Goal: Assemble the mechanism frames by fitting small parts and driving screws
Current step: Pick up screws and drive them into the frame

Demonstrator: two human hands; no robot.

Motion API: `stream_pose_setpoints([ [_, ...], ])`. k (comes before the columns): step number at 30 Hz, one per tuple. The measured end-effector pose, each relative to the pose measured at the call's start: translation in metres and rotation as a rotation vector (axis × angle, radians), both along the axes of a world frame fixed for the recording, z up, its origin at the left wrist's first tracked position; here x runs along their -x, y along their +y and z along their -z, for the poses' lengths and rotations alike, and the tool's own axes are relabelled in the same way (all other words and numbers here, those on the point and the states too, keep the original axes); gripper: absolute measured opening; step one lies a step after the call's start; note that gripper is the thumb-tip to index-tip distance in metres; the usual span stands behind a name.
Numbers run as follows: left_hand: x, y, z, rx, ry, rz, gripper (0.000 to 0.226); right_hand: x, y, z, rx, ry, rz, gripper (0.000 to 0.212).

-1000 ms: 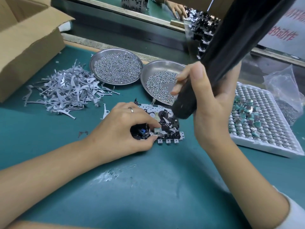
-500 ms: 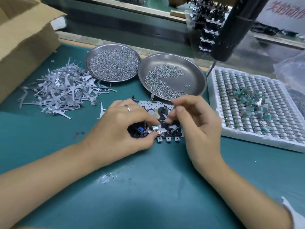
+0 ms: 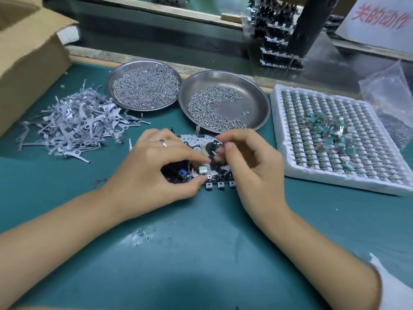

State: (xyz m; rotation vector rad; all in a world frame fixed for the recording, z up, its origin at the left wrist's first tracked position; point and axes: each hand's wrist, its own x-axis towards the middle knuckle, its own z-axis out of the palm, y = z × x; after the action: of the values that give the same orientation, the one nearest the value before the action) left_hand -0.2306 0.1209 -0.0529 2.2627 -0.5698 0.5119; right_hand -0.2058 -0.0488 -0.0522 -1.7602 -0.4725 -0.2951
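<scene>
A small metal and black mechanism frame (image 3: 201,142) lies on the green mat in the middle. My left hand (image 3: 156,173) grips its left end, thumb and forefinger pinching near a small silver block and a blue part (image 3: 182,173). My right hand (image 3: 250,166) hovers over the frame's right half with curled fingers, fingertips on the black parts; whether it pinches a small part I cannot tell. The black electric screwdriver (image 3: 306,21) hangs free above at the back right.
Two steel dishes of screws (image 3: 145,86) (image 3: 252,95) stand behind the frame. A heap of grey metal levers (image 3: 73,124) lies at left beside a cardboard box (image 3: 26,59). A white foam tray (image 3: 335,139) of small green parts sits right, stacked frames (image 3: 274,36) behind.
My right hand let go of the screwdriver, which swung up and back, and came down onto the frame. My left hand has kept its hold on the frame.
</scene>
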Motion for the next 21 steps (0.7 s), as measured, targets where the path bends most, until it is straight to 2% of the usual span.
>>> stream_pose_setpoints([
  [2, 0.000, 0.001, -0.004, 0.057, -0.025, -0.066, 0.022, 0.005, 0.002, 0.001, 0.253, -0.280, 0.064, 0.012],
  [3, 0.000, 0.002, -0.006, 0.108, -0.032, -0.112, 0.021, 0.008, 0.005, 0.002, 0.383, -0.371, 0.071, 0.021],
  [6, -0.004, 0.008, -0.010, 0.246, -0.052, -0.250, 0.019, 0.013, 0.016, 0.002, 0.768, -0.469, 0.010, 0.051],
  [8, -0.007, 0.010, -0.011, 0.282, -0.072, -0.298, 0.021, 0.017, 0.022, 0.000, 0.972, -0.470, -0.043, 0.050],
  [12, -0.009, 0.012, -0.008, 0.264, -0.111, -0.319, 0.029, 0.030, 0.021, -0.006, 0.990, -0.396, -0.086, 0.034],
  [16, -0.006, 0.010, -0.005, 0.192, -0.169, -0.315, 0.027, 0.048, 0.005, -0.009, 1.012, -0.396, -0.103, 0.042],
  [19, -0.004, 0.005, -0.003, 0.038, -0.278, -0.279, 0.031, 0.064, -0.004, -0.007, 0.912, -0.427, 0.013, 0.044],
  [21, -0.001, -0.001, -0.003, -0.065, -0.381, -0.232, 0.031, 0.070, -0.004, -0.007, 0.865, -0.358, 0.180, 0.049],
])
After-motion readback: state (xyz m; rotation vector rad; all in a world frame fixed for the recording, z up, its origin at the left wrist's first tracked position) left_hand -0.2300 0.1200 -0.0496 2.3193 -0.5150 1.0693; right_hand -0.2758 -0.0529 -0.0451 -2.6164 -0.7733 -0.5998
